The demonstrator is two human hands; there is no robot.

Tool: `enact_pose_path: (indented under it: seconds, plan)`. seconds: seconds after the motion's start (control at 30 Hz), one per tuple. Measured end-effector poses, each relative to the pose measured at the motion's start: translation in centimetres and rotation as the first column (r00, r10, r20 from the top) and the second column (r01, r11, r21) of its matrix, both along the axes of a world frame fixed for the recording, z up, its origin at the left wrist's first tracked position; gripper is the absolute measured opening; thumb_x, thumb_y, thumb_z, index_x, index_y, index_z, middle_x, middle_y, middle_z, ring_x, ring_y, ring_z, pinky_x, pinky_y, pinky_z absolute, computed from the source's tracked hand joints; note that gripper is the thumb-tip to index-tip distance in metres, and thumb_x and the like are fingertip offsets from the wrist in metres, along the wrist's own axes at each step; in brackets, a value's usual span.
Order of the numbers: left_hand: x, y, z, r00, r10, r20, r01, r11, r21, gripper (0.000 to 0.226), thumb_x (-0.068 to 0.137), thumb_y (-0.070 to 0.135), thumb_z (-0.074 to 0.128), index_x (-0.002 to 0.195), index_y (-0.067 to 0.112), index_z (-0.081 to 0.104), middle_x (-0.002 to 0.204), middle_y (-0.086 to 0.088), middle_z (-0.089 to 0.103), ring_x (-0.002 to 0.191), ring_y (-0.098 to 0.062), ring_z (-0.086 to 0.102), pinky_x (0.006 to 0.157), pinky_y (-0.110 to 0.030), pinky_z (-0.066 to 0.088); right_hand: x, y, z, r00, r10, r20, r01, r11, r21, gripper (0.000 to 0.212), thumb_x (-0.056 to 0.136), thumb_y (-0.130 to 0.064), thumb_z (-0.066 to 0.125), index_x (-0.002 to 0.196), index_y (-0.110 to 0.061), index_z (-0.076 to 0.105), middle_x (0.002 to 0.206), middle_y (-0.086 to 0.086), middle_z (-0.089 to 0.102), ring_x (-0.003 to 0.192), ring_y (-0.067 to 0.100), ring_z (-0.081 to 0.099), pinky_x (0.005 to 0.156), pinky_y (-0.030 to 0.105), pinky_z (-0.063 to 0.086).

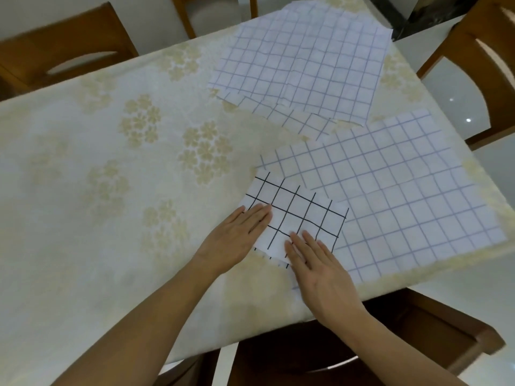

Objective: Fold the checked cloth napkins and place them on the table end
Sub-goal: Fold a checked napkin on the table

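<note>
A small folded white napkin with bold black checks (301, 215) lies near the table's front edge, partly on top of a larger flat napkin with faint blue checks (395, 196). My left hand (239, 238) presses flat on the folded napkin's left side. My right hand (317, 266) presses flat on its near corner, fingers straight. Farther back, a loose pile of unfolded blue-checked napkins (303, 62) lies spread near the far right of the table.
The table (97, 162) wears a cream cloth with pale gold flowers. Wooden chairs stand at the far left (55, 54), the right (479, 65) and just below the front edge (404, 335). A white glossy floor shows on the right.
</note>
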State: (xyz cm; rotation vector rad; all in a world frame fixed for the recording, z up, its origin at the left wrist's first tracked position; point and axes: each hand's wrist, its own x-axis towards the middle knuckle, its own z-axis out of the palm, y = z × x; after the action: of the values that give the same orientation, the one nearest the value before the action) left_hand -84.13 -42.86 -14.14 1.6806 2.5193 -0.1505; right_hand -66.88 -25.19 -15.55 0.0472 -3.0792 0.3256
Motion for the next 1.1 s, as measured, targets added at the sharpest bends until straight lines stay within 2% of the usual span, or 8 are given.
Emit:
enact_pose_path:
  seconds: [0.1,0.2,0.3,0.4,0.5,0.7,0.93,1.1]
  plan:
    - [0.4,-0.4,-0.7,0.998,0.03,0.058,-0.028,0.999,-0.025,0.068,0.088,-0.001,0.027,0.156,0.004,0.022,0.164,-0.013,0.018,0.151,-0.025,0.018,0.122,-0.042,0.024,0.6,-0.2,-0.8,0.999,0.006,0.046,-0.006,1.0,-0.005,0.056,0.096,-0.016,0.057,0.149,-0.006,0.042,0.157,0.014,0.037,0.149,0.029,0.029,0.118,0.044,0.034]
    - [0.5,-0.7,-1.0,0.993,0.062,0.105,-0.056,0.997,-0.053,0.069,0.087,0.002,0.034,0.155,0.005,0.026,0.162,-0.014,0.022,0.15,-0.026,0.022,0.12,-0.044,0.028,0.9,-0.5,-0.8,0.998,0.005,0.068,-0.003,1.0,-0.028,0.05,0.1,-0.026,0.047,0.148,-0.009,0.046,0.155,0.013,0.042,0.147,0.027,0.033,0.117,0.043,0.035]
    - [0.4,-0.6,-0.1,0.981,0.109,0.159,-0.099,0.993,-0.07,0.073,0.084,0.022,0.04,0.155,0.01,0.028,0.163,-0.011,0.023,0.15,-0.024,0.023,0.122,-0.045,0.023,0.5,-0.2,-0.5,0.997,-0.017,0.075,0.022,0.997,-0.068,0.049,0.102,-0.032,0.04,0.145,-0.01,0.051,0.153,0.011,0.046,0.146,0.026,0.036,0.116,0.043,0.038]
    - [-0.1,1.2,0.9,0.976,0.104,0.191,-0.106,0.994,0.003,0.07,0.082,0.028,0.041,0.15,0.01,0.04,0.158,-0.011,0.034,0.145,-0.025,0.033,0.12,-0.046,0.024,-1.1,1.2,-0.5,0.993,-0.107,0.045,0.113,0.984,-0.141,0.049,0.105,-0.032,0.037,0.145,-0.007,0.049,0.152,0.013,0.046,0.146,0.028,0.036,0.115,0.046,0.039]
    - [-1.3,4.6,0.6,0.983,0.093,0.159,-0.114,0.985,0.129,0.056,0.092,0.026,0.043,0.145,0.009,0.046,0.155,-0.012,0.038,0.141,-0.026,0.039,0.118,-0.044,0.028,-4.0,3.0,-0.6,0.981,-0.193,0.007,0.193,0.972,-0.135,0.053,0.106,-0.035,0.035,0.148,-0.002,0.042,0.155,0.019,0.04,0.148,0.033,0.031,0.118,0.048,0.033]
    - [-3.5,9.0,-2.6,0.992,0.085,0.096,-0.09,0.995,0.05,0.059,0.104,0.039,0.028,0.157,0.012,0.022,0.165,-0.005,0.017,0.153,-0.02,0.011,0.122,-0.047,0.019,-8.2,4.0,-2.3,0.962,-0.267,0.064,0.269,0.963,-0.022,0.064,0.106,-0.043,0.032,0.155,-0.002,0.027,0.162,0.018,0.024,0.152,0.032,0.019,0.122,0.049,0.023]
    - [-4.3,8.3,-4.6,0.997,0.049,0.062,-0.051,0.998,0.022,0.065,0.105,0.051,0.021,0.159,0.018,0.009,0.167,-0.002,0.002,0.154,-0.018,-0.001,0.124,-0.047,0.011,-7.7,4.4,-3.9,0.963,-0.247,0.111,0.245,0.969,0.034,0.075,0.106,-0.054,0.026,0.158,-0.003,0.011,0.167,0.014,0.005,0.155,0.026,0.001,0.124,0.047,0.016]
    - [-5.0,7.4,-5.0,0.988,0.131,0.083,-0.136,0.989,0.051,0.065,0.105,0.051,0.021,0.16,0.02,0.006,0.167,-0.002,-0.001,0.154,-0.017,-0.004,0.124,-0.046,0.01,-6.6,5.3,-3.8,0.954,-0.268,0.134,0.264,0.963,0.046,0.084,0.102,-0.062,0.025,0.158,-0.003,0.004,0.167,0.014,-0.002,0.155,0.025,-0.004,0.125,0.046,0.012]
